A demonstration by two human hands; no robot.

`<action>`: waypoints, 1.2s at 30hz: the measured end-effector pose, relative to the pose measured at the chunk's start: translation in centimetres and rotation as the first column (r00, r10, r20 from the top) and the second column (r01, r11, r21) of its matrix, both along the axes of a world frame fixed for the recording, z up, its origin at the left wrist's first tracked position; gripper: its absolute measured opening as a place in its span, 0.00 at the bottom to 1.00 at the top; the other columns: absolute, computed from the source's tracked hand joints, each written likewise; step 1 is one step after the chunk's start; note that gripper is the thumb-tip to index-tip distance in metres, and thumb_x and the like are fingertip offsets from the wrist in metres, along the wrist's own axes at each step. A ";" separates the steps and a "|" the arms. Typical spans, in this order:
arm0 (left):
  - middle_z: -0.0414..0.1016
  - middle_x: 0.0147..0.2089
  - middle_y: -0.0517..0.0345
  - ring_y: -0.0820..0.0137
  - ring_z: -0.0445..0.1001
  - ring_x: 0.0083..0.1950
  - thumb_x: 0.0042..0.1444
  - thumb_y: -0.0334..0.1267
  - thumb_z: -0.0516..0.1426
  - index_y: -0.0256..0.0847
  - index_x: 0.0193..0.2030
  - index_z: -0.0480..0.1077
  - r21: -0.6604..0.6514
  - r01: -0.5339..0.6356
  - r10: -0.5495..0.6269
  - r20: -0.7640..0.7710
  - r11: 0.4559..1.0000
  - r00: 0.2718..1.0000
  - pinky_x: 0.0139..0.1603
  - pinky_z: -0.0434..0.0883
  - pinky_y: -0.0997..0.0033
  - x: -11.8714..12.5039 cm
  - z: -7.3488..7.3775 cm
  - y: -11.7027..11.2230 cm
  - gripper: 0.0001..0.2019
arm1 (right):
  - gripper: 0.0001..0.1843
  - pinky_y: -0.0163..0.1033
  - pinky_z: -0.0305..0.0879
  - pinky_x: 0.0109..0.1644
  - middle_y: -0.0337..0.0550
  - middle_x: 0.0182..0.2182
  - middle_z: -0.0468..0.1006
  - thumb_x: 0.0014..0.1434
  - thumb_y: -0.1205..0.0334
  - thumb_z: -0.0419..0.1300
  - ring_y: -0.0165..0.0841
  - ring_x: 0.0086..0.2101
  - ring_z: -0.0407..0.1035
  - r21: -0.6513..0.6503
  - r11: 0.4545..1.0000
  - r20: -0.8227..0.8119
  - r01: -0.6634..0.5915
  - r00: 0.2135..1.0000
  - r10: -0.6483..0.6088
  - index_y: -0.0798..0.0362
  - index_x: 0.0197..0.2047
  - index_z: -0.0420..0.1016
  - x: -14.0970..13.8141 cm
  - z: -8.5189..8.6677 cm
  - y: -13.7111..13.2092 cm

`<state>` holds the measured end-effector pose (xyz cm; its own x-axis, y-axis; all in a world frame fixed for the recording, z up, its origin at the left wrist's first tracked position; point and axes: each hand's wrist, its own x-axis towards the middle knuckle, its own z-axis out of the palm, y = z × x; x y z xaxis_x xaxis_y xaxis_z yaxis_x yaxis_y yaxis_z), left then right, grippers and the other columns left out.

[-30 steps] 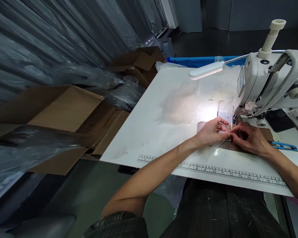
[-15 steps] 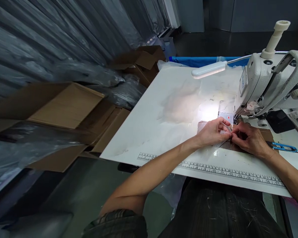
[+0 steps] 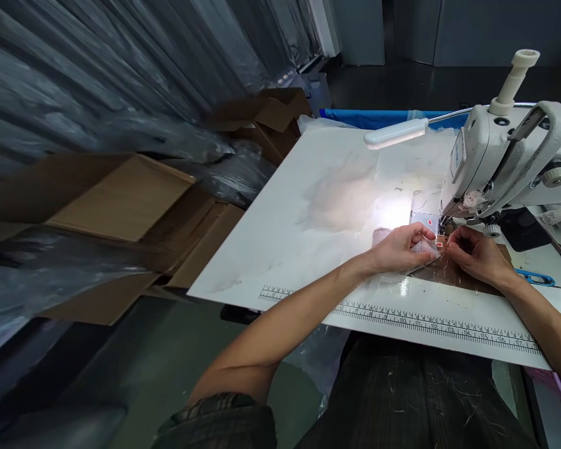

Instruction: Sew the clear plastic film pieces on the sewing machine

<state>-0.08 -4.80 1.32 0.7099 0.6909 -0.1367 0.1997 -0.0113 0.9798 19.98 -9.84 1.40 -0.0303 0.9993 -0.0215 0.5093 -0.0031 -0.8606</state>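
Observation:
My left hand (image 3: 404, 248) is closed on a piece of thin, sheer whitish fabric (image 3: 425, 247), whose corner pokes out past the fingertips. Just right of it, my right hand (image 3: 479, 254) has thumb and index finger pinched together near the needle area; what lies between them is too small to make out. Both hands are in front of the white sewing machine (image 3: 477, 156), close to its presser foot (image 3: 444, 223). Under them lies a brown board (image 3: 453, 272). Blue thread snips (image 3: 536, 278) rest beyond my right wrist.
A printed ruler (image 3: 402, 322) runs along the front edge of the white table (image 3: 280, 231). A lamp (image 3: 396, 133) lights the needle area. A black phone-like object (image 3: 526, 229) lies under the machine arm. Open cardboard boxes (image 3: 121, 199) stand at the left.
My hands have drawn apart: the right has moved a little up and right, away from the left. The fabric corner now shows at the left fingertips.

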 end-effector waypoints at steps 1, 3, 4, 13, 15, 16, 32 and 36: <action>0.68 0.29 0.61 0.74 0.68 0.30 0.49 0.41 0.62 0.34 0.47 0.65 -0.026 0.000 0.000 0.004 1.000 1.000 0.33 0.65 0.70 0.0 0.0 0.1 0.21 | 0.16 0.36 0.58 0.24 0.37 0.20 0.69 0.53 0.45 0.59 0.29 0.21 0.61 -0.025 0.998 -0.048 -0.060 0.997 0.058 0.50 0.28 0.68 0.2 0.1 0.0; 0.72 0.33 0.57 0.72 0.71 0.34 0.47 0.42 0.63 0.34 0.47 0.65 -0.062 -0.002 0.003 0.011 0.998 1.000 0.36 0.67 0.68 0.0 0.0 0.2 0.22 | 0.17 0.35 0.58 0.24 0.37 0.22 0.70 0.53 0.44 0.61 0.29 0.22 0.62 -0.048 0.988 -0.117 -0.145 0.983 0.139 0.51 0.32 0.70 0.4 0.1 -0.1; 0.73 0.34 0.57 0.71 0.71 0.34 0.47 0.43 0.63 0.34 0.47 0.65 -0.071 -0.004 0.006 0.018 0.997 1.000 0.37 0.67 0.68 0.1 0.0 0.2 0.23 | 0.18 0.35 0.58 0.24 0.37 0.22 0.70 0.53 0.44 0.61 0.29 0.23 0.61 -0.052 0.985 -0.128 -0.167 0.979 0.159 0.51 0.34 0.72 0.4 0.1 -0.2; 0.71 0.31 0.60 0.74 0.70 0.33 0.46 0.44 0.62 0.36 0.44 0.65 -0.060 -0.010 0.013 0.049 0.998 0.999 0.36 0.65 0.69 0.3 0.2 0.0 0.21 | 0.19 0.35 0.52 0.22 0.36 0.20 0.67 0.53 0.42 0.63 0.27 0.21 0.57 -0.060 0.981 -0.109 -0.187 0.978 0.179 0.52 0.31 0.73 0.3 -0.2 -0.4; 0.71 0.32 0.60 0.74 0.69 0.33 0.46 0.44 0.62 0.36 0.43 0.65 -0.058 -0.018 0.020 0.039 0.998 0.999 0.36 0.65 0.69 0.3 0.3 -0.1 0.20 | 0.18 0.34 0.52 0.22 0.36 0.20 0.67 0.53 0.44 0.63 0.27 0.21 0.57 -0.051 0.982 -0.070 -0.182 0.981 0.178 0.52 0.30 0.72 0.0 0.2 -0.5; 0.71 0.32 0.60 0.74 0.69 0.33 0.46 0.44 0.61 0.36 0.43 0.65 -0.062 -0.018 0.020 0.037 0.998 0.999 0.36 0.65 0.69 0.3 0.3 -0.1 0.20 | 0.17 0.34 0.52 0.22 0.36 0.20 0.67 0.53 0.45 0.62 0.27 0.21 0.57 -0.040 0.983 -0.045 -0.182 0.983 0.180 0.52 0.29 0.71 -0.1 0.4 -0.5; 0.69 0.31 0.61 0.75 0.68 0.33 0.49 0.42 0.62 0.36 0.46 0.65 -0.041 -0.016 0.018 0.038 0.999 0.999 0.35 0.65 0.70 0.2 -0.3 0.1 0.20 | 0.13 0.35 0.57 0.22 0.36 0.20 0.68 0.54 0.50 0.59 0.27 0.20 0.58 0.031 0.977 0.057 -0.209 0.977 0.208 0.52 0.31 0.73 -0.3 1.0 -0.6; 0.67 0.31 0.62 0.74 0.68 0.33 0.48 0.43 0.62 0.35 0.46 0.64 -0.030 -0.008 0.010 0.044 1.000 0.999 0.35 0.65 0.70 0.2 -0.3 0.2 0.21 | 0.12 0.35 0.56 0.23 0.35 0.19 0.67 0.53 0.51 0.58 0.27 0.20 0.58 0.051 0.981 0.074 -0.187 0.980 0.183 0.51 0.29 0.71 -0.6 0.9 -0.6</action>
<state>0.11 -4.63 0.99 0.7094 0.6934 -0.1261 0.1565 0.0195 0.9875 19.37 -10.39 2.31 -0.2156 0.9761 0.0276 0.5543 0.1456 -0.8195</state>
